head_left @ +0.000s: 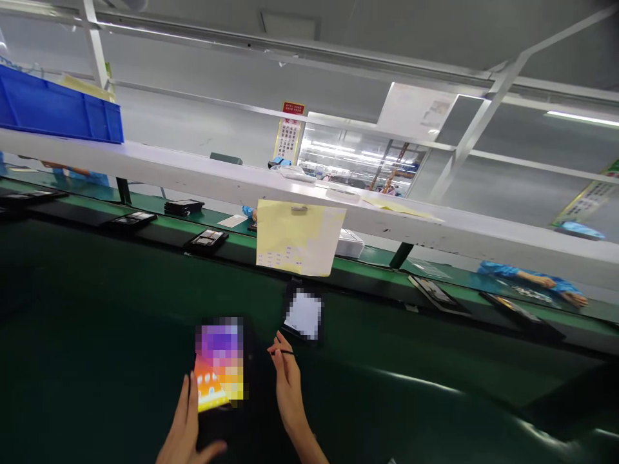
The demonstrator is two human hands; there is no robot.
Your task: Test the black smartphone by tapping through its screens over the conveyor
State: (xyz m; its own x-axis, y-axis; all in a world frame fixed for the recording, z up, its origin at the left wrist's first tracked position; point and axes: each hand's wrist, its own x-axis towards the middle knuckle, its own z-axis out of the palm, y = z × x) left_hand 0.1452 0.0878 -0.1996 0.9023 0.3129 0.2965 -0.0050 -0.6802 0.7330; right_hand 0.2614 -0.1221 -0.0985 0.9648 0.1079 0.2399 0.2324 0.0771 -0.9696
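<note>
A tablet (213,377) with a lit screen of orange, yellow and purple lies on the green work surface, its upper part blurred out. My left hand (186,425) is at its lower left edge, fingers stretched along the side and thumb spread out below the screen. To the right of the tablet, my right hand (289,386) is closed in a pinch on a thin dark stick (287,352), whose kind I cannot make out. Just beyond those fingertips sits a dark item (316,335) with a pale, blurred-out face.
A dark conveyor belt crosses ahead, carrying black devices (207,240). Above it runs a white shelf (193,177) with a blue bin (58,106) and a hanging yellow-white sheet (294,238). Across the line, a co-worker's blue sleeves (507,269) and hands are visible at right.
</note>
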